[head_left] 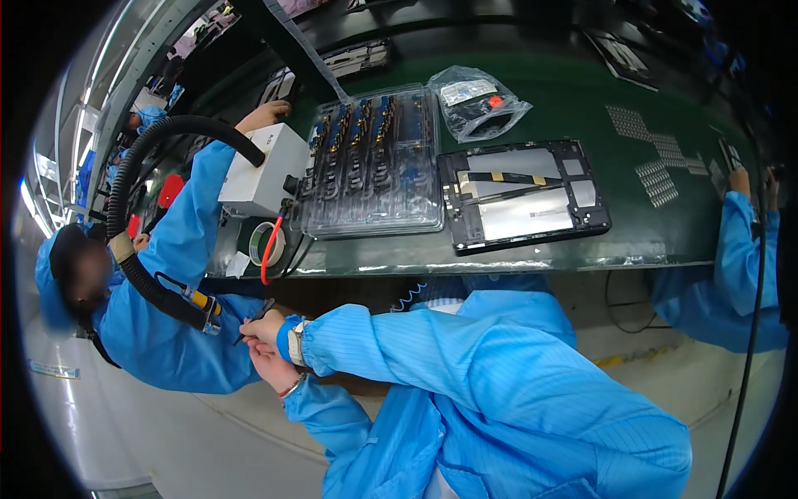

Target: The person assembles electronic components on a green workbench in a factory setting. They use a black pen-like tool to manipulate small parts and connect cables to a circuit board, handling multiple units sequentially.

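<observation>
My right hand (264,326) reaches across to the left, past the bench edge, and is closed round a slim dark pointed tool (266,308). The tool's thin end points down and left; its exact kind is too small to make out. Just below, my left hand (273,368) has its fingers bent up close to the right hand. Whatever its fingers pinch is hidden. Left of both hands hangs the end of a black corrugated hose (166,301) with a yellow collar (200,300). On the bench lies an opened tablet (519,198), its inside showing.
A clear plastic tray (374,220) with several dark flex parts stands beside a white box (264,170). Behind lies a plastic bag (478,104). A tape roll (268,243) sits near the edge. Co-workers in blue sit left (174,333) and right (736,249).
</observation>
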